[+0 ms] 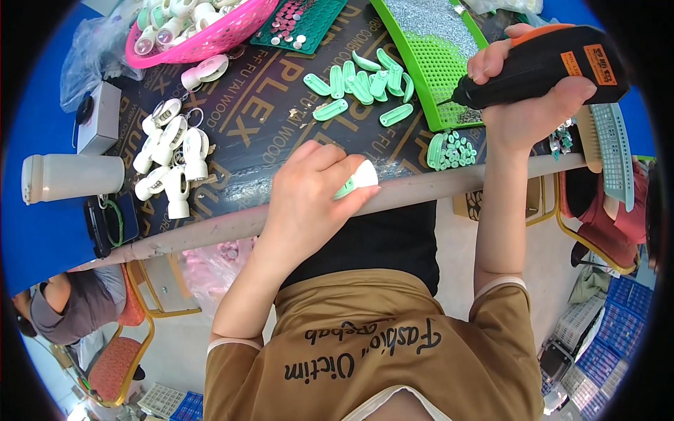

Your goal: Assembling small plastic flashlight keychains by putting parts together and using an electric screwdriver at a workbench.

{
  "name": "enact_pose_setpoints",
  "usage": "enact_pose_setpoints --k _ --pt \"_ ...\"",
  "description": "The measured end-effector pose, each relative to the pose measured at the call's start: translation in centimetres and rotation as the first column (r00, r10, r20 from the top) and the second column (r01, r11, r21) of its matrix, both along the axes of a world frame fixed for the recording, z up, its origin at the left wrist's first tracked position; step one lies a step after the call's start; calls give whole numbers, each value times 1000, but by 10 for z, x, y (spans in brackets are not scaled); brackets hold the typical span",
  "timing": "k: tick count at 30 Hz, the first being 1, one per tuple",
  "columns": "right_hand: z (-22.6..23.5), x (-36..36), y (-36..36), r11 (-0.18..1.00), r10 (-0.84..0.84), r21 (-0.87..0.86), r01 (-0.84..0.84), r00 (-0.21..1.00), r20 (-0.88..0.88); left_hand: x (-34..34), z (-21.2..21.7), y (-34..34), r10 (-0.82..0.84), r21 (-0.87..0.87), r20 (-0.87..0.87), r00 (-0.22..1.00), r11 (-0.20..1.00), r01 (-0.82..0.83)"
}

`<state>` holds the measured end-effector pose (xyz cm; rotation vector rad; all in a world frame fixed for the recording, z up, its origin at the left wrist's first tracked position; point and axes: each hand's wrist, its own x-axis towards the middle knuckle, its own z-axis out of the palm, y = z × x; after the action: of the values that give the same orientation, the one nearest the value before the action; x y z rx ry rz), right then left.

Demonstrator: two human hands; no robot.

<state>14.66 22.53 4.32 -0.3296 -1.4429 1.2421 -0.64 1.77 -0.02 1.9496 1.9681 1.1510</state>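
**benchwatcher:** So what's each hand doing here?

**screwloose22:** The left hand (309, 203) has its grip closed around a small mint-green and white plastic piece (359, 177), pinched between thumb and fingertips right at the near edge of the dark printed-board tabletop (267, 119). Only the white rounded tip and a sliver of green stick out, pointing right. The right hand (526, 98) is wrapped tight around a black and orange electric screwdriver (540, 63), fully closed on the body.

**benchwatcher:** How do those 2 line up?

**screwloose22:** The piece sits left of and nearer the person than the driver. The driver's long axis runs roughly sideways, its nose pointing left and a bit down over the bright green plastic screw tray (435, 56). I can't make out the bit tip itself. So the left hand is the one on the piece, and the tool hand is well apart from it, further back and to the right.

**benchwatcher:** Anything else on the surface?

**screwloose22:** Loose mint-green plastic shells (365, 84) between the hands, a cluster of white finished parts with rings (172, 151) on the left, a pink plastic basket (203, 35) at the far left. Workshop-looking room, with stacked crates on the floor and other people seated on either side.
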Motion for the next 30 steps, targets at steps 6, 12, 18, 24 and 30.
enact_pose_setpoints --k 6,12,18,24,30 --pt "-3 0 2 1000 3 16 -3 1000 -9 0 -1 -2 -5 -3 16 1000 1000 5" --pt "1 4 4 999 48 16 -48 999 -14 -1 -2 -1 -18 0 45 999 1000 18" --pt "34 20 -4 918 388 -27 -396 908 -157 -3 -3 -1 -11 -7 74 997 1000 12" --pt "52 16 -93 902 422 -71 -425 905 -53 -2 -7 2 -14 10 115 993 1000 13" --pt "45 -24 -112 882 466 -86 -463 884 25 -4 -10 -3 -14 13 147 989 1000 12"
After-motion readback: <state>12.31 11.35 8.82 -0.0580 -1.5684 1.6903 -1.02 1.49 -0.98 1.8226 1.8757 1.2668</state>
